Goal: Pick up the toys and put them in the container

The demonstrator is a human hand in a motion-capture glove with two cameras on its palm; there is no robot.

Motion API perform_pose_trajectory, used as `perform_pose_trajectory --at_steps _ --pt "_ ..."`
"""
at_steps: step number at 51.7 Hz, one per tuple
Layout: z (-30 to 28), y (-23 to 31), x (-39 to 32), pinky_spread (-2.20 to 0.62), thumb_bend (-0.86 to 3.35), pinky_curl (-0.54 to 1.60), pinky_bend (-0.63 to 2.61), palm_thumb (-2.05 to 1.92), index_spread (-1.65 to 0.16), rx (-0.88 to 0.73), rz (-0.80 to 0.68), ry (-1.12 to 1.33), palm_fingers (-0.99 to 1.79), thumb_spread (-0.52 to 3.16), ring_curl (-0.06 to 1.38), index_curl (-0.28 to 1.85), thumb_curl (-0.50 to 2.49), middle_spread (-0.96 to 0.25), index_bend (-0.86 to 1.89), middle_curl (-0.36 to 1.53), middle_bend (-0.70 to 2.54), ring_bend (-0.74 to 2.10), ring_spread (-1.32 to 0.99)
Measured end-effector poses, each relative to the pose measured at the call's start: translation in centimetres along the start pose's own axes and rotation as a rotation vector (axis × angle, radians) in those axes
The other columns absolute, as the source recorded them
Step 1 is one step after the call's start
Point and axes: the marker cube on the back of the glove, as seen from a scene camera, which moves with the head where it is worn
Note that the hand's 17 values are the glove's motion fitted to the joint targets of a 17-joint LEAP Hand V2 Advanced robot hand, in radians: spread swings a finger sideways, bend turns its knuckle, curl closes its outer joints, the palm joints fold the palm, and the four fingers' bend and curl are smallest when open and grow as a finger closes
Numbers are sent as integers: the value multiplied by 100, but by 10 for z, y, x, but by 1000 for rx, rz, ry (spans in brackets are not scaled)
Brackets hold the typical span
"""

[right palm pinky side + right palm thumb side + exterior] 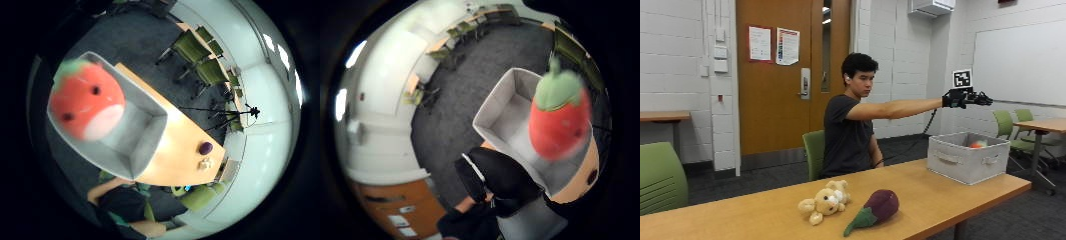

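- The container [967, 158], standing at the table's end, is looking like pale grey woven cloth, matt, with soft sewn handles.
- The table [933, 197] is showing a smooth light wood-look top with a faint sheen.
- Inside the container, the strawberry toy [558, 118] is appearing as soft red and green plush, probably fleece, though it is blurred.
- Well away from the container, the teddy bear [826, 200] is looking fuzzy and cream-coloured.
- Just beside the bear, the eggplant toy [873, 208] is showing smooth matt purple fabric.
- Above the container, the right hand [964, 98] is wearing a matt black glove.
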Motion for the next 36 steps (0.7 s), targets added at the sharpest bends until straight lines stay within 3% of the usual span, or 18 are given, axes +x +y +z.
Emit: perform_pose_trajectory --at_steps 3,8,13,19,24,36 --pt "-1 5 -7 -22 -13 42 93 -10 -43 8 -7 36 -26 96 38 100 64 -16 -4 59 38 68 -22" --pt "-3 10 -40 -16 -11 39 93 -12 -38 12 142 177 -21 99 32 85 55 -12 -2 56 34 62 -17" --pt "-12 37 4 -12 -10 38 90 -12 -34 30 98 231 -18 100 32 73 47 -10 1 54 33 61 -15" --pt "-29 71 27 -10 -9 36 85 -11 -31 38 24 72 -13 102 31 63 41 -9 5 53 34 61 -15" --pt "-36 100 94 -9 -9 35 81 -11 -31 32 200 214 -10 102 31 57 36 -9 9 52 35 60 -16" --pt "-58 199 253 -8 -8 33 76 -10 -30 30 452 178 -8 103 30 47 28 -9 12 50 36 54 -20"
